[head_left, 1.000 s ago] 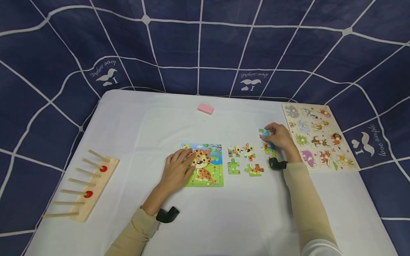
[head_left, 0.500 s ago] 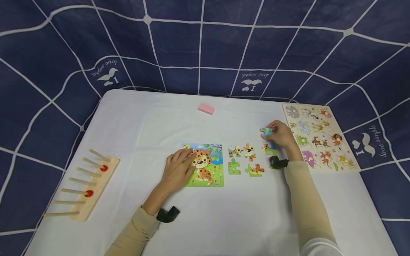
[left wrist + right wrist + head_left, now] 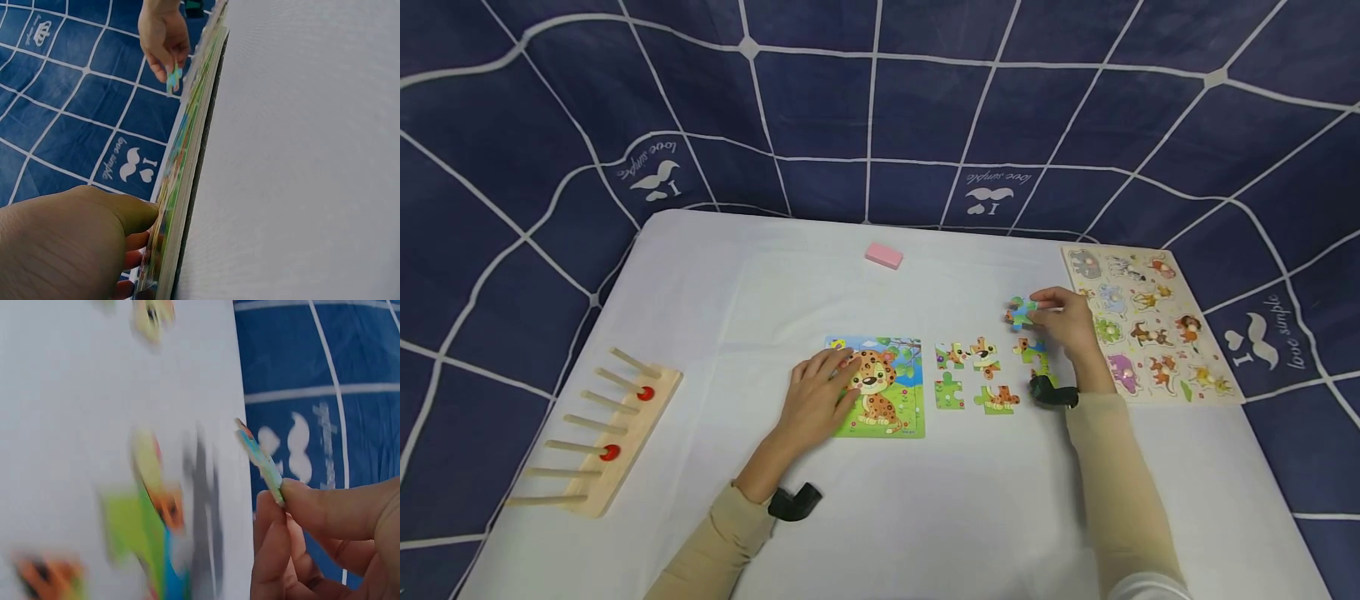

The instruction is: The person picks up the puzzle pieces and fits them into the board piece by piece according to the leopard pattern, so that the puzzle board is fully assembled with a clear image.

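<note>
My right hand pinches a jigsaw piece, blue and green with some orange, between thumb and fingers. In the right wrist view the held piece is raised off the table, seen nearly edge-on, with a shadow below. My left hand rests over the left side of a square leopard puzzle board, its fingers laid loosely across. In the left wrist view the thumb of the left hand lies on the board, seen from its edge. The left fingertips are partly hidden there.
Loose jigsaw pieces lie right of the board, including a green one and a leopard-leg one. A wooden animal peg puzzle is at far right. A pink block lies at the back. A wooden peg rack stands left.
My right hand has picked up the blue-green jigsaw piece from the table and tilted it. The left hand stays in place on the board.
</note>
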### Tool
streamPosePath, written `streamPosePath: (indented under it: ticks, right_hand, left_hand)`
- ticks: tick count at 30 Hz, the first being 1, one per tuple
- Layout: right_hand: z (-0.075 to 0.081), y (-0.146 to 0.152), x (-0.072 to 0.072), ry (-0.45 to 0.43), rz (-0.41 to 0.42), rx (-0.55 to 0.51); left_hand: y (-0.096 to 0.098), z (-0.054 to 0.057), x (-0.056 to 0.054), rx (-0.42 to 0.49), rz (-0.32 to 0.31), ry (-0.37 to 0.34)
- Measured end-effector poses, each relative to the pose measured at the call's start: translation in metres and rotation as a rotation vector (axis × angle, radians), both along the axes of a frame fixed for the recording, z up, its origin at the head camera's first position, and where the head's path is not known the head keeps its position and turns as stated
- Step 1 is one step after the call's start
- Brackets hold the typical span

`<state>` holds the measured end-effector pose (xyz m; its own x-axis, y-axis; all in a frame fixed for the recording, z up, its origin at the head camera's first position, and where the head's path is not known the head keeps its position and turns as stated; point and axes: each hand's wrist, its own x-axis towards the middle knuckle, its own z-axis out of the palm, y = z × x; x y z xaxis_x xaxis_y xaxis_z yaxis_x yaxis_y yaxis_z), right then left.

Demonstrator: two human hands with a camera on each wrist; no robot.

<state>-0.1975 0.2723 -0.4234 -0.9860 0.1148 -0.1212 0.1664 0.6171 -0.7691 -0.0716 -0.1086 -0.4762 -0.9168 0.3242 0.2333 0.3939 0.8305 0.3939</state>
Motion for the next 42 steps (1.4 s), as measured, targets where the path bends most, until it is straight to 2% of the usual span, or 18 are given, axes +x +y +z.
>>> streamPosePath:
  ticks: [7,13,17,24,28,33,42]
  right_hand:
    - [-0.007,-0.041,0.016,-0.033,0.054,-0.056]
    - [-0.009,-0.084,0.029,-0.072,0.183,-0.114]
    - [-0.010,-0.111,0.037,-0.065,0.264,-0.143]
    - [-0.015,-0.149,0.045,-0.042,0.378,-0.075]
    - [-0.018,-0.158,0.047,-0.035,0.397,-0.021]
    - [-0.020,-0.162,0.046,-0.031,0.380,0.028]
    - [-0.018,-0.163,0.047,-0.043,0.368,0.030]
  left_hand:
    - [0.002,0.002,0.000,-0.012,0.008,0.011]
    - [0.004,0.005,0.000,-0.043,0.011,0.016]
    - [0.007,0.008,0.000,-0.060,0.012,0.022]
    - [0.008,0.010,-0.001,-0.070,0.013,0.029]
    - [0.008,0.009,-0.001,-0.057,0.013,0.018]
    - [0.006,0.008,0.000,-0.034,0.012,0.006]
    - [0.006,0.006,-0.001,-0.025,0.013,0.014]
